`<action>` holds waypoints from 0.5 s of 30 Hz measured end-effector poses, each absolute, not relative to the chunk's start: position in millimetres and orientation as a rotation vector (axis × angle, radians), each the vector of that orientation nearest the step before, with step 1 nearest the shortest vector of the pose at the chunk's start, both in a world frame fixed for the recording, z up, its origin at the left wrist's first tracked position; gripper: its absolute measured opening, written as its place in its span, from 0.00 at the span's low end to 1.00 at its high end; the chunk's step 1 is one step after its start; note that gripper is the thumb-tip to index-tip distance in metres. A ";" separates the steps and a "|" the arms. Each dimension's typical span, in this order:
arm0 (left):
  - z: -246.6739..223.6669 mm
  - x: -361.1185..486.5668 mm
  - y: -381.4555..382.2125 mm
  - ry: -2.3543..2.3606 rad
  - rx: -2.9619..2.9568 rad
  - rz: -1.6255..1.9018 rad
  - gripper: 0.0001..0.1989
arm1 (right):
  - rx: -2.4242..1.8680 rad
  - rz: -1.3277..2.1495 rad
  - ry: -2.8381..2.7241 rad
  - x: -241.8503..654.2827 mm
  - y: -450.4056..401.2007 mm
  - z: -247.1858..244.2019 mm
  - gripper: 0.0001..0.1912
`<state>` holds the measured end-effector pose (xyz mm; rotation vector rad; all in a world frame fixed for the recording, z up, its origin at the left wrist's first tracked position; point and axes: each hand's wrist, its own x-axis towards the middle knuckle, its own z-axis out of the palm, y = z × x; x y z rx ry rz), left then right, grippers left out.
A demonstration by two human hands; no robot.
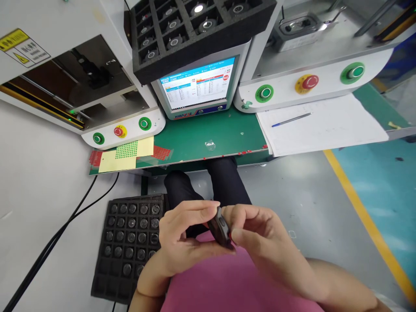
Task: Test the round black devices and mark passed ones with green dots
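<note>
A small dark watch-like device [221, 226] is held on edge above my lap, in front of the pink shirt. My left hand [186, 236] grips it between the thumb below and the fingers above. From the other side, my right hand [260, 234] pinches at its edge, where a bit of red shows by the thumb tip. What lies between the right fingertips is too small to make out.
A black foam tray [112, 277] with round devices is at the lower left. Another foam tray [201, 43] stands before the monitor [198, 86]. Machines with buttons flank it. The green bench [191, 138] bears sticker sheets [143, 147], papers [331, 125] and a pen [292, 119].
</note>
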<state>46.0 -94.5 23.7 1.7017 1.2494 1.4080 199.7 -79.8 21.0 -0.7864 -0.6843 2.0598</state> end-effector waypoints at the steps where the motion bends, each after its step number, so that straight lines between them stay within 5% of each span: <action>1: 23.6 46.3 -94.3 1.251 1.702 1.407 0.28 | -0.780 2.061 -0.681 199.8 -79.8 20.4 0.14; 15: 19.9 36.3 -93.5 1.167 1.851 1.355 0.32 | -0.604 2.248 -0.315 193.4 -69.1 21.9 0.23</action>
